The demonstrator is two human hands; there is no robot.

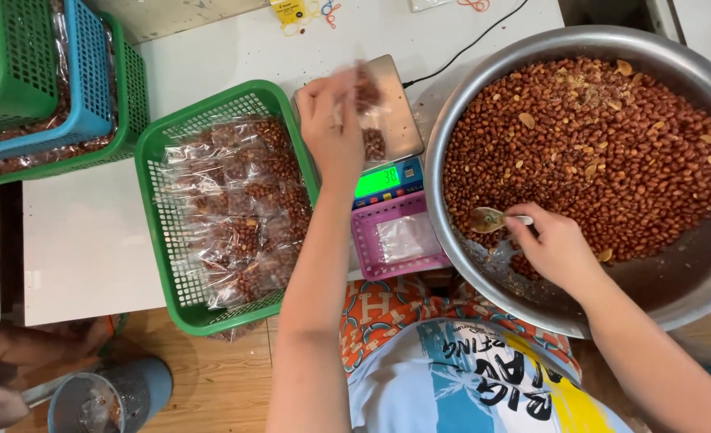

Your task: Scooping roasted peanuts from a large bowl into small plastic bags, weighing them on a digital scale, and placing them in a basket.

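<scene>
At centre frame, over the small digital scale (387,128), the left hand (333,120) holds a clear bag of roasted peanuts (366,92); its grip is closed on the bag's upper part, though motion blur hides exactly how the fingers lie. The bag sits just above or on the steel pan of the scale, I cannot tell which, and the green display is lit below it. At right, the right hand (554,247) has its grip closed around the handle of a spoon (490,218), whose bowl rests among the peanuts at the near-left edge of the big metal basin (484,88).

Judging from this, the step in hand is weighing a portion, with the spoon kept ready to top it up or take some out. The next move would call for a steady read of the display and a small, careful scoop, since loose nuts spill easily at the bag's mouth.

Left of the scale stands a green basket (151,208) full of filled bags; a pink tray (363,240) with empty bags lies below the scale on the white surface (83,240).
</scene>
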